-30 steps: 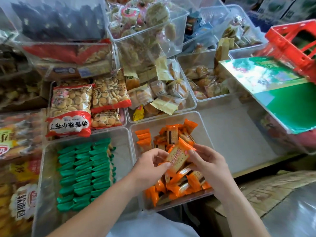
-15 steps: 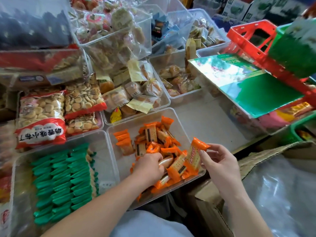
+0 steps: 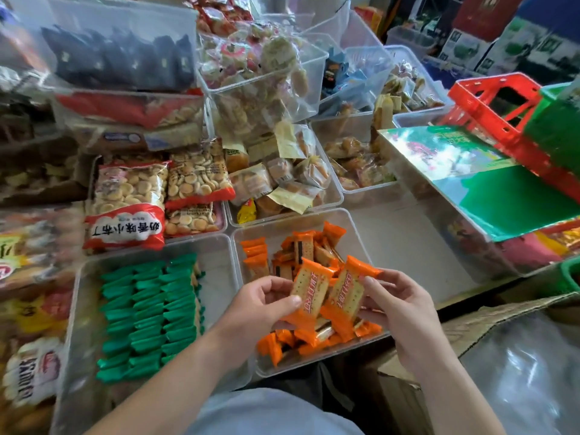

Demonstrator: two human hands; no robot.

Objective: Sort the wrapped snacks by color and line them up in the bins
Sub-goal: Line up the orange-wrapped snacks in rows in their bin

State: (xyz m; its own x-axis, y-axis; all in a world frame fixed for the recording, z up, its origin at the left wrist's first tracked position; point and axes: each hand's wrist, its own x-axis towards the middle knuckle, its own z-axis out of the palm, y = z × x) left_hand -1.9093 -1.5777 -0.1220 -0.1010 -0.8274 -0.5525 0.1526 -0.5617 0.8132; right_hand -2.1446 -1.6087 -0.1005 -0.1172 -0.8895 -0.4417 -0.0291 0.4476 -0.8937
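Observation:
My left hand (image 3: 262, 304) pinches one orange-wrapped cracker pack (image 3: 309, 291) and my right hand (image 3: 397, 304) pinches a second orange pack (image 3: 350, 293). Both packs are held upright, side by side, above a clear bin (image 3: 354, 226) with several loose orange packs (image 3: 301, 249) in it. Three orange packs (image 3: 255, 254) stand in a short row at that bin's far left. To the left, another clear bin (image 3: 219, 246) holds green-wrapped packs (image 3: 150, 312) lined up in neat rows.
Bags of small round biscuits (image 3: 128, 199) lie behind the green bin. Clear bins of mixed pastries (image 3: 282, 177) stand further back. A green box (image 3: 489, 180) and a red crate (image 3: 502, 105) are at the right. A cardboard box (image 3: 489, 315) sits by my right arm.
My left hand lifted an orange pack out of the bin. It now holds it up beside the pack in my right hand. The camera view shifted slightly.

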